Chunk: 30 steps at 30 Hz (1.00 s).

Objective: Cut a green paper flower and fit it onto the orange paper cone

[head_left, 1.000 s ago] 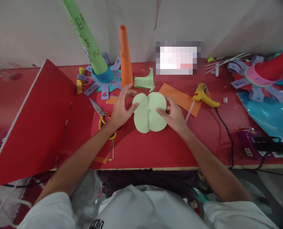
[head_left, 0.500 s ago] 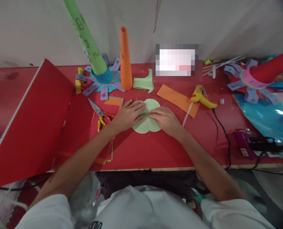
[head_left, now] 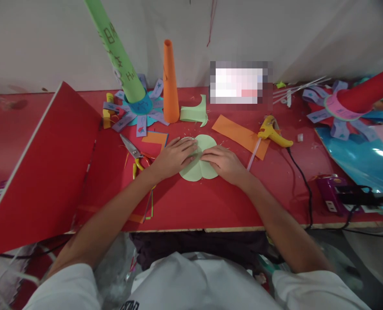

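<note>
A pale green paper shape with rounded lobes (head_left: 207, 171) lies on the red table in front of me. My left hand (head_left: 175, 157) rests on its upper left part, palm down, fingers stretched out over the paper. From the right, my right hand (head_left: 224, 162) touches the middle of the shape, its fingers close together and its thumb side hidden; whether it pinches the paper cannot be made out. Scissors with yellow handles (head_left: 135, 156) lie left of my left hand. An orange paper strip (head_left: 236, 131) is beyond my right hand, under the tip of a yellow glue gun (head_left: 272, 131).
An orange paper cone (head_left: 171, 86), a green tube (head_left: 122, 60) and green scrap paper (head_left: 194, 113) stand or lie behind. A red board (head_left: 49, 168) leans at left. At right are a purple box (head_left: 330, 193), a black cable (head_left: 303, 176) and a red tube (head_left: 369, 94).
</note>
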Tool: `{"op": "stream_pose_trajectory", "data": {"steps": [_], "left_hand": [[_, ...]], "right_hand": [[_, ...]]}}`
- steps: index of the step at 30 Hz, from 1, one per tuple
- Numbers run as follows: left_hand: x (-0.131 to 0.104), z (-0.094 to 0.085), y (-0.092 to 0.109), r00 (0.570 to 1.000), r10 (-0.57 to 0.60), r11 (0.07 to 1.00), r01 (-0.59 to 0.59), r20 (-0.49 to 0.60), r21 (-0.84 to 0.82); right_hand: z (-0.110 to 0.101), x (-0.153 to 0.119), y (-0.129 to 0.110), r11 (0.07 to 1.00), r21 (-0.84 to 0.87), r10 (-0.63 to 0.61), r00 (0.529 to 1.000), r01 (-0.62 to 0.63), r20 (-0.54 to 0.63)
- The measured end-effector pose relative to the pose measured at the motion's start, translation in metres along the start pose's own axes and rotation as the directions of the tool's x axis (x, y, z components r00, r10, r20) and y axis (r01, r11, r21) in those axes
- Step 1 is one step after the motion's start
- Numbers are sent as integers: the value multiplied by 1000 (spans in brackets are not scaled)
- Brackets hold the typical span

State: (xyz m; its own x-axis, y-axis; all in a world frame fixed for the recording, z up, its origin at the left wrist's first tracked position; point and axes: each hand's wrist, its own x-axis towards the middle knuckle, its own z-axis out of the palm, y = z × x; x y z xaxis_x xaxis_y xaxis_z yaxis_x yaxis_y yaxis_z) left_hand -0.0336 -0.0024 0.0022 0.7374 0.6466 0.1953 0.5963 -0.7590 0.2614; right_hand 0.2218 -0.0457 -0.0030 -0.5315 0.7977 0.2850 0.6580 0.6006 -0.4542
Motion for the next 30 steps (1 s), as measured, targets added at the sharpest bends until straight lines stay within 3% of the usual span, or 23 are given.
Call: {"op": "stream_pose_trajectory", "data": {"steps": [8,11,12,14,15,17,18,19,21,23,24,27,30], "left_hand": [[0,2,2,999,-2,998,-1,-39,-70],[9,-8,-4,964,-111,974,57,-241,-220],[14,-13,-9,910,-195,960,100,-367,-262],[24,-24,-24,715,-377,920,217,-588,-327],[29,-29,-33,640,-427,902,254,-639,-348],[40,-36,-54,584,-450,892,255,-675,-374],[46,-37,-66,585,-455,888,238,-672,-394],[52,-37,-77,638,-461,878,225,-617,-423],[65,-32,-100,648,-524,827,231,-553,-512],[78,-23,-119,720,-523,799,227,-456,-557],[84,-18,-126,734,-513,800,219,-446,-559],[93,-8,-140,746,-497,822,240,-444,-516],[88,-13,-139,736,-504,834,279,-452,-477]], "right_hand": [[-1,-1,-1,1000,-5,-6,1000,6,16],[0,-1,-1,1000,-14,-16,1000,16,18],[1,-1,-1,1000,-17,-15,1000,15,13],[1,0,-2,1000,-15,-17,1000,18,7],[1,0,-2,1000,-11,-18,1000,18,5],[0,1,-3,1000,-3,-17,1000,17,-1],[0,1,-4,1000,-1,-16,1000,16,-2],[0,1,-5,1000,-2,-17,1000,17,-2],[-1,1,-5,1000,-10,-23,1000,23,2],[-2,1,-6,999,-20,-26,1000,26,6],[-2,1,-6,999,-23,-26,1000,26,7],[-1,1,-6,999,-24,-21,1000,21,8],[-1,1,-7,999,-31,-25,1000,26,12]]}}
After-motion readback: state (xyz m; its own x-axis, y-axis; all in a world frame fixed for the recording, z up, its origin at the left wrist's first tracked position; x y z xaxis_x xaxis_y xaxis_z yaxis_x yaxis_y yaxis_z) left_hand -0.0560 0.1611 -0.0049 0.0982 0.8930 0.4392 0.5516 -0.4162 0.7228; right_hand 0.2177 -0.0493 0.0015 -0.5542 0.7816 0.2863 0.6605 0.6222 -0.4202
